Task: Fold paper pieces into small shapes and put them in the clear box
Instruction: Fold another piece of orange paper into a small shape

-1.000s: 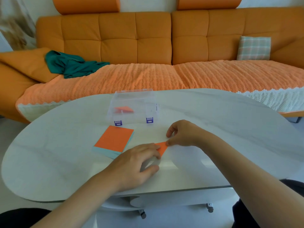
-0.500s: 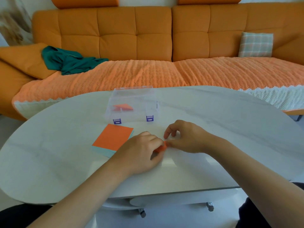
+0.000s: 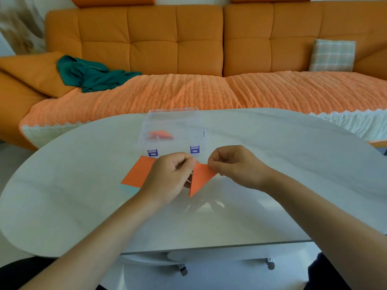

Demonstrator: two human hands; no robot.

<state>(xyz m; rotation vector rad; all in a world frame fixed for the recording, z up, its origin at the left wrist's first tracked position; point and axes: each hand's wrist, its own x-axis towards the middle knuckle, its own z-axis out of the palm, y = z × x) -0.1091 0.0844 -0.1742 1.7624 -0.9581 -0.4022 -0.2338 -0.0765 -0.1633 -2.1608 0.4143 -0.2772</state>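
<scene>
An orange paper triangle (image 3: 200, 178) is lifted just above the white table (image 3: 272, 185), point hanging down. My left hand (image 3: 167, 181) pinches its upper left corner and my right hand (image 3: 234, 166) pinches its upper right corner. Behind my hands stands the clear box (image 3: 201, 135) with two purple latches; one folded orange shape (image 3: 160, 135) lies inside at its left. A stack of flat paper sheets (image 3: 138, 172), orange on top and pale blue beneath, lies on the table to the left, partly hidden by my left hand.
An orange sofa (image 3: 188, 49) runs behind the table, with a green cloth (image 3: 92, 75) on its left seat and a checked cushion (image 3: 332, 55) at the right. The table's front edge is close to my body.
The orange paper was pressed flat on the table under both hands; now both hands have lifted it and hold it up as a triangle by its top corners.
</scene>
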